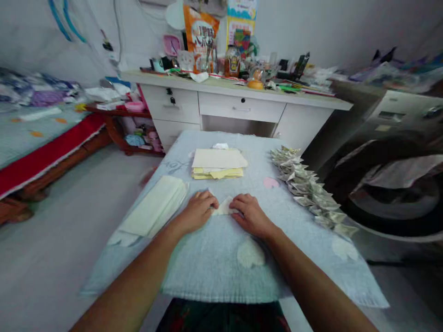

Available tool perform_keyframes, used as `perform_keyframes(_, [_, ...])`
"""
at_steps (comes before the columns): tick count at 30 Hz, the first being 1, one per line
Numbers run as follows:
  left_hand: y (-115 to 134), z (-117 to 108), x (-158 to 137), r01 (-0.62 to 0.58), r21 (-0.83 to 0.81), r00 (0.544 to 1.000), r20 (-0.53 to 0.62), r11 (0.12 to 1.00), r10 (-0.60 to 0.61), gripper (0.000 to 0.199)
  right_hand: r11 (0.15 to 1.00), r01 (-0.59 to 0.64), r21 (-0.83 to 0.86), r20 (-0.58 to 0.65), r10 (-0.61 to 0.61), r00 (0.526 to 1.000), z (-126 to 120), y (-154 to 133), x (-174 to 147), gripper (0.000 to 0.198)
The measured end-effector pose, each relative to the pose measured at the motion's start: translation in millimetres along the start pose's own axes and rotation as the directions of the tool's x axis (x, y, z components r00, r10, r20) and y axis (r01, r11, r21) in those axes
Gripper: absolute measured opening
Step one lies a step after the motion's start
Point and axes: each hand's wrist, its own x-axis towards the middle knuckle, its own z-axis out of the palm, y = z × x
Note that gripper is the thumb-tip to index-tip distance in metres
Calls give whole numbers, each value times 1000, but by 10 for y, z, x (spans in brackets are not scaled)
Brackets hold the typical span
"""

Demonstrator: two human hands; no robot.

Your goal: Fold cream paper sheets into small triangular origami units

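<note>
A small folded piece of pale paper (223, 206) lies on the cloth-covered table, its top coming to a point. My left hand (200, 208) pinches its left end between thumb and fingers. At the right end my right hand (249, 213) grips it the same way, fingers curled. Just beyond my hands sits a stack of cream and yellow paper sheets (218, 159). To the left of my left forearm is a pile of pale greenish paper (154, 207). Pointed folded paper pieces (304, 184) stand in a long row on the right.
A light blue cloth (211, 263) with pale patches covers the table. Behind it stands a white desk (238, 103) crowded with jars and packets. A washing machine (391, 175) is at the right, and a bed (44, 133) at the left.
</note>
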Motion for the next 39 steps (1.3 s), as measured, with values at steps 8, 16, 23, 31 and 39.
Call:
perform_keyframes(8, [6, 75, -18, 17, 9, 993, -119, 1000, -16, 29, 999, 35, -7, -28, -35, 999, -7, -1, -11, 9])
perform_keyframes(16, [136, -4, -20, 28, -290, 862, -478, 957, -170, 13, 992, 32, -123, -216, -59, 975, -25, -15, -6, 16])
perform_keyframes(23, [320, 89, -86, -87, -257, 891, -452, 963, -40, 23, 999, -4, 51, -384, 23, 923, -17, -50, -18, 14])
perform_keyframes(31, [305, 282, 0, -123, -408, 942, -334, 905, -22, 49, 927, -47, 371, -421, 213, 882, 48, -144, 35, 8])
perform_keyframes(39, [325, 319, 3, -127, -451, 932, -359, 884, -49, 62, 662, -140, 736, -165, 377, 911, 139, -109, 42, 9])
